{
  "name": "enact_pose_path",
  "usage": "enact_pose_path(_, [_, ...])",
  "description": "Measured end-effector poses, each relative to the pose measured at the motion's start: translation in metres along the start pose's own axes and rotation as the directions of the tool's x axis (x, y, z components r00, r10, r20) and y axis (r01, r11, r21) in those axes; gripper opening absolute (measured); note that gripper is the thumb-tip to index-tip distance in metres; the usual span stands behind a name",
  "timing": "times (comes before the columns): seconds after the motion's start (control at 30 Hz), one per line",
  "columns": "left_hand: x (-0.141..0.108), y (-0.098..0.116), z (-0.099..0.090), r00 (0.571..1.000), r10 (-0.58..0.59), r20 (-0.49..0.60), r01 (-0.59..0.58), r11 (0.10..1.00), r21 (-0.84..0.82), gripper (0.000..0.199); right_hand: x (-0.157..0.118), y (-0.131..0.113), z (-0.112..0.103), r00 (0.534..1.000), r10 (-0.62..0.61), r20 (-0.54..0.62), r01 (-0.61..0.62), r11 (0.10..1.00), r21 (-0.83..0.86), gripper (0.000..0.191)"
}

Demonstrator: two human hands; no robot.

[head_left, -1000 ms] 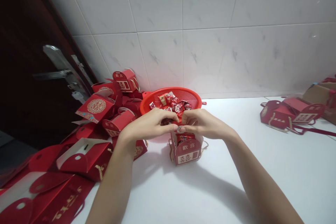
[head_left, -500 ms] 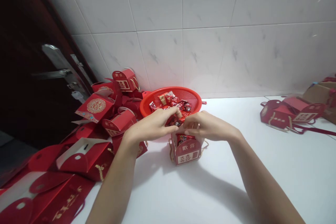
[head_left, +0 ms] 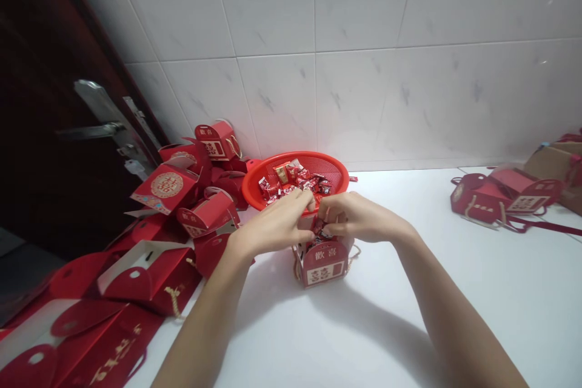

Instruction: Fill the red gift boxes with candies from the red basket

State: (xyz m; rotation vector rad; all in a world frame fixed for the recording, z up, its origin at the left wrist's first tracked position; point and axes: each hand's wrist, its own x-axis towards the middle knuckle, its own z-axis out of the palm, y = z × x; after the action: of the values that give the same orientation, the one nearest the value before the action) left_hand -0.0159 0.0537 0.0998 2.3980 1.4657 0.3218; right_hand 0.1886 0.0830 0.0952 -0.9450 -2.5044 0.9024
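A small red gift box [head_left: 325, 265] with gold lettering and rope handles stands upright on the white table, its top open. Dark red wrapped candies [head_left: 321, 234] show inside it. My left hand [head_left: 279, 223] reaches over the box's left side, thumb and fingers apart, with the fingertips partly hidden. From the right, my right hand [head_left: 361, 218] bends into the opening, its fingers pinched on a wrapped candy among the others. Just behind the box, a red plastic basket [head_left: 335, 165] holds more wrapped candies [head_left: 295, 174].
Several red gift boxes [head_left: 211, 213] are heaped along the left, some with lids open. More red boxes [head_left: 504, 197] and a brown carton [head_left: 557, 163] lie at the right. A tiled wall [head_left: 354, 103] borders the table's back; a dark door [head_left: 40, 103] stands left.
My left hand has lowered slightly, and a candy near its fingertips is now down in the box. My right fingers have curled further into the opening. The box stays in place.
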Motion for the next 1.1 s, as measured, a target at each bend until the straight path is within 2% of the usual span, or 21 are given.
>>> enact_pose_path(0.13, [-0.006, 0.005, -0.002, 0.978, -0.184, 0.093, 0.172, 0.977, 0.129, 0.021, -0.005, -0.001, -0.002, 0.985, 0.143, 0.098, -0.118, 0.968, -0.222, 0.014])
enact_pose_path(0.23, [-0.010, 0.006, -0.004, 0.967, -0.207, 0.148, 0.187, 0.972, 0.142, 0.033, -0.006, -0.002, -0.002, 0.973, 0.190, 0.134, -0.150, 0.952, -0.267, 0.014])
enact_pose_path(0.37, [-0.011, 0.006, -0.004, 0.963, -0.214, 0.164, 0.192, 0.971, 0.140, 0.045, -0.006, 0.000, -0.001, 0.979, 0.166, 0.121, -0.129, 0.956, -0.264, 0.011])
enact_pose_path(0.53, [-0.007, 0.011, -0.002, 0.948, -0.150, 0.280, 0.105, 0.980, 0.170, 0.044, -0.006, 0.000, -0.003, 0.977, 0.133, 0.170, -0.091, 0.968, -0.234, 0.011])
enact_pose_path(0.67, [-0.006, 0.014, -0.001, 0.961, -0.062, 0.269, 0.029, 0.992, 0.124, 0.045, -0.008, -0.006, -0.004, 0.977, 0.072, 0.202, -0.031, 0.980, -0.197, 0.013])
enact_pose_path(0.8, [-0.014, 0.020, 0.000, 0.969, 0.013, 0.246, -0.027, 0.998, 0.052, 0.043, -0.013, -0.012, -0.004, 0.981, 0.062, 0.184, -0.009, 0.960, -0.279, 0.011])
enact_pose_path(0.93, [-0.024, 0.027, -0.002, 0.969, 0.025, 0.247, -0.037, 0.998, 0.046, 0.040, -0.021, -0.019, -0.003, 0.983, 0.053, 0.178, 0.007, 0.946, -0.323, 0.011])
enact_pose_path(1.1, [-0.028, 0.031, -0.003, 0.971, 0.028, 0.237, -0.047, 0.996, 0.074, 0.034, -0.028, -0.026, -0.003, 0.980, 0.102, 0.172, -0.028, 0.923, -0.383, 0.010])
